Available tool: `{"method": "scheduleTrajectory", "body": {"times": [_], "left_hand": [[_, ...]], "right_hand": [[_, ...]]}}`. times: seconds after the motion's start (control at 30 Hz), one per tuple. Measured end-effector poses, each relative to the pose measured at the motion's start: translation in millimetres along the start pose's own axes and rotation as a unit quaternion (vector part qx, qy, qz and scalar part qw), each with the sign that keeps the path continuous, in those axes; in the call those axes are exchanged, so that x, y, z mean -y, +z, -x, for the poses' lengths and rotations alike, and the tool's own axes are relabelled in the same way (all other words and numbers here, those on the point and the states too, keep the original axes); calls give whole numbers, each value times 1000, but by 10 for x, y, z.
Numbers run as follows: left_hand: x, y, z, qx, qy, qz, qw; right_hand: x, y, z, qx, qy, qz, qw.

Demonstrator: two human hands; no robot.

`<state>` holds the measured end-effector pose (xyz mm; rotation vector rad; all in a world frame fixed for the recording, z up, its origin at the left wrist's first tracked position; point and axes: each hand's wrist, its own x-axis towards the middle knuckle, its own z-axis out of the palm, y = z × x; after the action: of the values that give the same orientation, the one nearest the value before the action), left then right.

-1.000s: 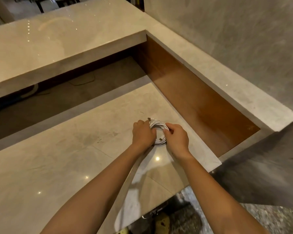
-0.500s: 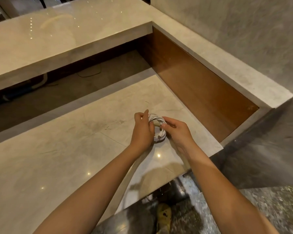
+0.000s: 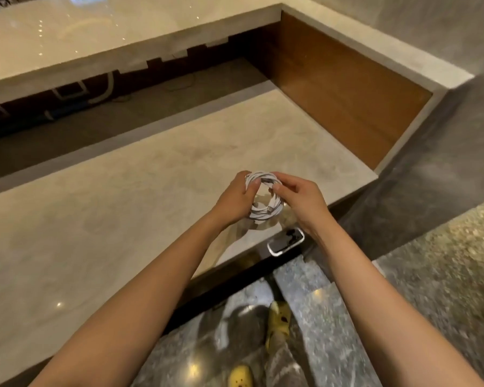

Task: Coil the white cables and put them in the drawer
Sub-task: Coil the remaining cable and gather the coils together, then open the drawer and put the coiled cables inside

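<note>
White coiled cable (image 3: 264,212) sits over the pale marble counter's (image 3: 123,219) near right corner. The left hand (image 3: 232,201) curls round its left side. The right hand (image 3: 302,199) pinches its right rim.

I'm holding the white cable (image 3: 265,211), wound into a tight round coil and tilted toward me, over the near edge of the worktop (image 3: 123,219), by its right corner.

Cable coil (image 3: 266,212), left arc under left hand (image 3: 232,199) (plug ends unclear), yellow shoe (image 3: 239,377) cut off below
</note>
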<state>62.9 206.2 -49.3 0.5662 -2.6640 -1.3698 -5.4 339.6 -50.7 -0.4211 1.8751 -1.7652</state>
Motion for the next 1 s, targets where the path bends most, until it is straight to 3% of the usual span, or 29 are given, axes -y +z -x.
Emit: {"method": "scheduleTrajectory", "body": {"times": [0.1,0.37,0.47,0.57,0.67,0.73,0.87,1.0], "left_hand": [[22,35,316,-12,-65,1,998],[93,255,771,-77,-121,-22,989],[245,273,825,-99,-156,-18,983],[345,281,791,-118,-162,-30,979],[398,348,772,-126,-162,-73,976],[429,406,761,-142,-156,-102,972],[446,482,761,-182,-146,-144,962],[414,585,788,-228,-131,-174,949]], "right_hand": [[-29,122,297,-10,0,-5,1000],[-268,127,646,-28,54,0,998],[-606,-47,650,-135,101,-8,986],[-1100,-261,612,-248,198,-39,947],[-1449,-254,537,-217,303,-111,921],[-1560,-187,379,-185,326,-168,912],[-1707,-105,159,-188,326,-301,876],[-1819,-157,295,-141,276,-401,862]]}}
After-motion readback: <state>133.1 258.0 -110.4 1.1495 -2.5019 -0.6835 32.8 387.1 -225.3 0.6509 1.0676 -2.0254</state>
